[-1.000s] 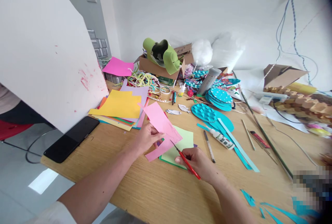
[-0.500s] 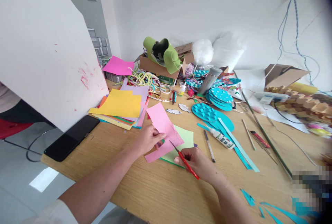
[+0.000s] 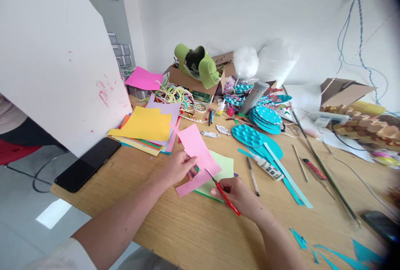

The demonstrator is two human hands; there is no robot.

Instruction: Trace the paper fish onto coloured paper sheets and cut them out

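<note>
My left hand (image 3: 181,166) is closed on a sheet of pink paper (image 3: 195,143), thumb on top, and holds it above the table. A strip at the sheet's lower edge is partly cut and hangs toward me. My right hand (image 3: 234,193) grips red-handled scissors (image 3: 226,198). Their dark blades meet the pink paper at its lower right; the tips are partly hidden by it. Faint drawn lines show on the sheet near the cut. Under it lies light green paper (image 3: 223,166), with a darker green edge peeking out.
Coloured sheets (image 3: 146,124) and a black phone (image 3: 87,163) lie at the left. A pen (image 3: 252,176), a glue bottle (image 3: 268,167) and blue paper strips (image 3: 292,186) are on the right. Paper fish (image 3: 210,134), a steel flask (image 3: 254,97) and a cardboard box (image 3: 190,80) stand or lie farther back.
The view has shifted slightly. My left thumb sits slightly farther left on the pink paper. Both hands keep their hold, and the scissors stay at the cut.
</note>
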